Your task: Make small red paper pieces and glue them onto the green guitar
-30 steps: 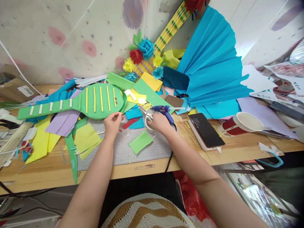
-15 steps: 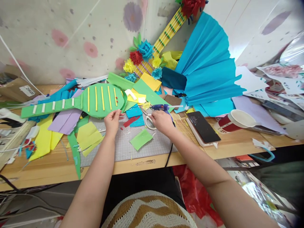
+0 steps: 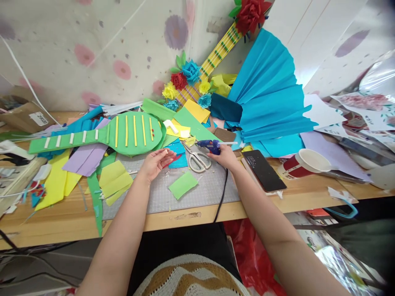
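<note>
My right hand [image 3: 224, 156] is wrapped round the handle of a blue glue gun [image 3: 210, 144], which has a white stick at its back and a black cord. Silver scissors [image 3: 199, 160] lie on the grey cutting mat [image 3: 154, 201], left of that hand. My left hand [image 3: 157, 163] is turned partly palm up, fingers curled together; what it holds, if anything, is too small to name. Just beyond it lie a red strip [image 3: 174, 159] and blue paper [image 3: 182, 160]. The green paper instrument [image 3: 135, 133] with yellow strips rests behind my left hand.
A green paper piece [image 3: 183, 185] lies on the mat. A black phone [image 3: 264, 170] and a paper cup [image 3: 304, 162] stand to the right. Behind are a large blue paper fan [image 3: 268, 90] and a yellow flowered guitar [image 3: 219, 49]. Paper scraps cover the left side.
My right hand has left the scissors, moved right and taken hold of the glue gun. My left hand has shifted slightly right and turned its palm upward.
</note>
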Action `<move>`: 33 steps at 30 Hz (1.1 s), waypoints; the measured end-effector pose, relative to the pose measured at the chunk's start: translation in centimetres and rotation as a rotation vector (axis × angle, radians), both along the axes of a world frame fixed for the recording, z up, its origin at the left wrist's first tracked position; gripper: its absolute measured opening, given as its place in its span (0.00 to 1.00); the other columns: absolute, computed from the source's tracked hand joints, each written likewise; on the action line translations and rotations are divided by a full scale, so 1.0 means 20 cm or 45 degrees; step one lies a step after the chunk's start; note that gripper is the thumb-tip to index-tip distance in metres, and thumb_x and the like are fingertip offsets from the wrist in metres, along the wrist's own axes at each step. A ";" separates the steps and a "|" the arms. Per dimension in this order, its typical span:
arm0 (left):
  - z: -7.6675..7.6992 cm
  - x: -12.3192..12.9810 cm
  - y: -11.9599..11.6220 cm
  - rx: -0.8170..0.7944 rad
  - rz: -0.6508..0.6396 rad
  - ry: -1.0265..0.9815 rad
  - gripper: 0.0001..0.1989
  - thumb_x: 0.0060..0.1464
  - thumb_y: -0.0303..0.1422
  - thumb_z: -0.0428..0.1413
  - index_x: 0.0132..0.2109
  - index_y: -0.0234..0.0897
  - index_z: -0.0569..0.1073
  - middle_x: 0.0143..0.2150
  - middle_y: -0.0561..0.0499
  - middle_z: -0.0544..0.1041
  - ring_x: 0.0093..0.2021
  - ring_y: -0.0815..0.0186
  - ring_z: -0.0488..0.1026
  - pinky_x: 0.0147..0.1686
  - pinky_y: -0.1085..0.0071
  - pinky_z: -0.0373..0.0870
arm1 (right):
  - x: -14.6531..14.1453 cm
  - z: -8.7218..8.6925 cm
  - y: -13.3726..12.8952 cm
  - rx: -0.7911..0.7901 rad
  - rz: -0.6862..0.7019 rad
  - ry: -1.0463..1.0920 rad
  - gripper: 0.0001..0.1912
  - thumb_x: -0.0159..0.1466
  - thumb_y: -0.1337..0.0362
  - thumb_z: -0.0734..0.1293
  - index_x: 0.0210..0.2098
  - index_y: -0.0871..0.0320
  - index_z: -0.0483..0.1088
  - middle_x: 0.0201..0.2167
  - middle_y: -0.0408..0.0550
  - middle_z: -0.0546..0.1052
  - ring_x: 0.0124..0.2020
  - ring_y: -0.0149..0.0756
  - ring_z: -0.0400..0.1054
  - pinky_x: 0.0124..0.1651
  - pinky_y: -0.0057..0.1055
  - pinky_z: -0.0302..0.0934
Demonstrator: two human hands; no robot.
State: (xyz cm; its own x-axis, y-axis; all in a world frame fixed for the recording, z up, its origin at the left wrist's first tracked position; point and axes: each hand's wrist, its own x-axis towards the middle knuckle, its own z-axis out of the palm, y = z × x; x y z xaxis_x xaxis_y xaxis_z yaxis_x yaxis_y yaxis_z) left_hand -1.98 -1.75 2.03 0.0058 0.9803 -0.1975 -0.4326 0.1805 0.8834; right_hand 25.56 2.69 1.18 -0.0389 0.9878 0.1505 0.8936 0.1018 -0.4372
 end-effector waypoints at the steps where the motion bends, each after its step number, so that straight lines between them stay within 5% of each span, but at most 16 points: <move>1: 0.00 0.00 0.00 -0.048 -0.070 -0.022 0.06 0.47 0.29 0.59 0.34 0.32 0.75 0.36 0.45 0.79 0.39 0.64 0.77 0.35 0.74 0.75 | 0.00 -0.01 0.02 -0.037 0.018 0.085 0.22 0.53 0.51 0.66 0.39 0.62 0.69 0.39 0.56 0.74 0.44 0.46 0.65 0.43 0.36 0.59; 6: -0.01 0.00 0.00 -0.096 -0.169 -0.099 0.03 0.50 0.28 0.56 0.33 0.33 0.74 0.36 0.47 0.79 0.40 0.65 0.77 0.33 0.76 0.75 | 0.02 0.02 0.02 -0.132 0.091 0.688 0.23 0.51 0.48 0.66 0.35 0.61 0.70 0.29 0.49 0.74 0.30 0.35 0.66 0.31 0.31 0.59; 10: -0.02 0.01 0.01 -0.130 -0.136 -0.103 0.02 0.49 0.28 0.57 0.34 0.35 0.74 0.31 0.51 0.77 0.34 0.69 0.77 0.26 0.80 0.73 | -0.01 0.12 -0.02 -0.255 0.413 1.064 0.22 0.52 0.48 0.66 0.34 0.62 0.69 0.23 0.44 0.70 0.23 0.27 0.60 0.27 0.27 0.55; 13: -0.03 0.01 0.01 -0.161 -0.099 -0.106 0.05 0.48 0.27 0.59 0.35 0.35 0.73 0.29 0.52 0.76 0.31 0.72 0.76 0.22 0.83 0.71 | -0.10 0.14 -0.02 -0.376 0.544 1.034 0.21 0.50 0.47 0.68 0.28 0.62 0.69 0.18 0.40 0.64 0.21 0.25 0.56 0.24 0.25 0.51; 19: -0.03 0.00 0.02 -0.183 -0.053 -0.168 0.03 0.47 0.26 0.58 0.32 0.35 0.72 0.31 0.52 0.76 0.34 0.70 0.77 0.20 0.83 0.69 | -0.24 0.07 -0.05 -0.444 0.518 1.049 0.23 0.50 0.44 0.66 0.24 0.60 0.66 0.16 0.38 0.62 0.19 0.25 0.54 0.24 0.25 0.51; 33: -0.02 0.01 0.00 -0.169 -0.146 -0.051 0.08 0.43 0.26 0.61 0.35 0.33 0.72 0.28 0.53 0.74 0.27 0.73 0.74 0.19 0.81 0.71 | -0.20 0.06 -0.08 -0.382 0.525 1.028 0.20 0.47 0.47 0.68 0.23 0.58 0.63 0.20 0.41 0.65 0.27 0.30 0.59 0.28 0.28 0.55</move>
